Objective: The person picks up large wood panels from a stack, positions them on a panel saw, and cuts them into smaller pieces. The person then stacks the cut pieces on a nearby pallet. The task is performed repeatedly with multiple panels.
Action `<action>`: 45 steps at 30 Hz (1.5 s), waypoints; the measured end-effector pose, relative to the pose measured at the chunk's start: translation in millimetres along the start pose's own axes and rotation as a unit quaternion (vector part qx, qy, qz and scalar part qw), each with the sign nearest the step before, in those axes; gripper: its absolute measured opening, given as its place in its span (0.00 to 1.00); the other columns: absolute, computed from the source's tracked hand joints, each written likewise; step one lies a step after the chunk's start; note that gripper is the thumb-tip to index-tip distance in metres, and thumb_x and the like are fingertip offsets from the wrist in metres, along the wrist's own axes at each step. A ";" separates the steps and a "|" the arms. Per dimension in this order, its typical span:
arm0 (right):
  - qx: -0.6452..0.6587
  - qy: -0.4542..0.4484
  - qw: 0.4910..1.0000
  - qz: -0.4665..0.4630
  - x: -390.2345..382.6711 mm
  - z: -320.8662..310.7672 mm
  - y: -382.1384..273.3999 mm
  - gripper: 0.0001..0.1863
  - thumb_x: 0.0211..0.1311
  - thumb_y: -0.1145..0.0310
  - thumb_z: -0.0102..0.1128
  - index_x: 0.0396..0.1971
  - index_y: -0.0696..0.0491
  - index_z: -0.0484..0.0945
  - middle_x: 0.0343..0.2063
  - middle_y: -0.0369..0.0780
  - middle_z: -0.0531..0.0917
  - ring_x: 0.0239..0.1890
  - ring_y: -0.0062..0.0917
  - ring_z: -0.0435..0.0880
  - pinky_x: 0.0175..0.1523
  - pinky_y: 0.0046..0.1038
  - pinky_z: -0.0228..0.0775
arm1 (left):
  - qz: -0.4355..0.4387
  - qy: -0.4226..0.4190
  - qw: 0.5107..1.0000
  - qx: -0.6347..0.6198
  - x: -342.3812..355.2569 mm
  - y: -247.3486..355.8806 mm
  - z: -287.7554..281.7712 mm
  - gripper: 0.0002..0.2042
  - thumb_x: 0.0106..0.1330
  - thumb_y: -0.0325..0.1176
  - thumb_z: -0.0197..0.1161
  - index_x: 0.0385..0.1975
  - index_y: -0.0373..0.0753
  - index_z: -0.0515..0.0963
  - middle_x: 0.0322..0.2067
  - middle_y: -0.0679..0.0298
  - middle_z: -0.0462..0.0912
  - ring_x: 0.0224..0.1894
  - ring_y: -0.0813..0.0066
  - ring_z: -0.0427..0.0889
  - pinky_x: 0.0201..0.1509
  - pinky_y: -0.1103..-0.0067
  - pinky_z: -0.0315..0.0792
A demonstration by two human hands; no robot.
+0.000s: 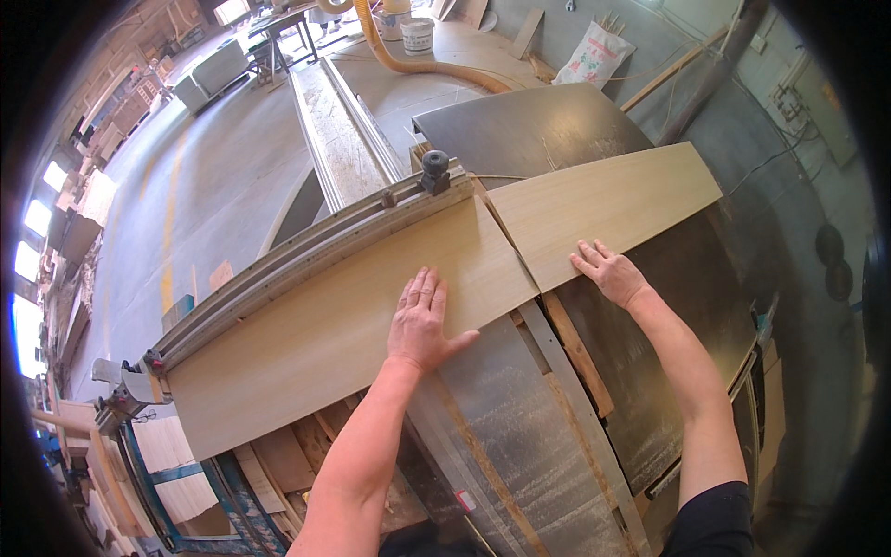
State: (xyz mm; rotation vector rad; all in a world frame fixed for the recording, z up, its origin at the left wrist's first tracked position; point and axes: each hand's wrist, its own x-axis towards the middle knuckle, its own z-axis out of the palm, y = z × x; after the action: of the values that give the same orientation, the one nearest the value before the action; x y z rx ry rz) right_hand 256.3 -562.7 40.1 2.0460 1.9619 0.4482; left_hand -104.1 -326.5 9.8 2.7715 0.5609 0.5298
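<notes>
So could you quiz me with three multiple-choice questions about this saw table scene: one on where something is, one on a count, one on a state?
1. Where does the left hand rest?
A. on the long pale wooden board
B. on the orange hose
C. on the floor

2. How many pale board pieces lie on the grey metal saw table?
A. one
B. two
C. four

3. How is the right hand?
A. clenched
B. flat, fingers spread
C. raised

Answers: 1 A, palm lies on it. 2 B, the long piece and the shorter pale board meet at a cut line. 3 B, it presses the shorter piece.
</notes>
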 end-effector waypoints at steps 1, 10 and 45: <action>-0.003 -0.002 1.000 0.003 -2.4 0.4 0.2 0.25 0.69 0.72 0.56 0.66 0.47 0.78 0.69 0.47 0.78 0.63 0.47 0.84 0.64 0.38 0.82 | 0.001 0.002 1.000 -0.003 0.3 0.4 1.0 0.49 0.58 0.65 0.73 0.70 0.29 0.71 0.76 0.46 0.64 0.80 0.49 0.58 0.84 0.60 0.54; 0.044 -0.018 0.999 0.016 -18.8 -0.7 -8.2 0.27 0.67 0.75 0.57 0.67 0.50 0.76 0.68 0.49 0.77 0.66 0.47 0.81 0.68 0.39 0.78 | -0.015 -0.013 1.000 0.006 -4.7 -4.9 -3.8 0.51 0.59 0.67 0.71 0.70 0.27 0.70 0.75 0.45 0.66 0.81 0.51 0.58 0.85 0.60 0.52; 0.276 -0.141 0.881 0.359 70.4 -17.8 -32.6 0.50 0.59 0.41 0.67 0.79 0.48 0.62 0.81 0.51 0.56 0.83 0.46 0.53 0.82 0.57 0.50 | 0.018 0.004 1.000 -0.008 6.4 -7.8 10.6 0.50 0.59 0.65 0.73 0.68 0.24 0.71 0.73 0.44 0.68 0.79 0.48 0.61 0.83 0.59 0.57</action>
State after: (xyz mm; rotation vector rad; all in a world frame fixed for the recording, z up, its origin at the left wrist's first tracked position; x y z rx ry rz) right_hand 221.8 -491.2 45.8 2.9714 1.1788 -0.3264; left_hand -96.9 -318.8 -0.3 2.7710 0.5061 0.5499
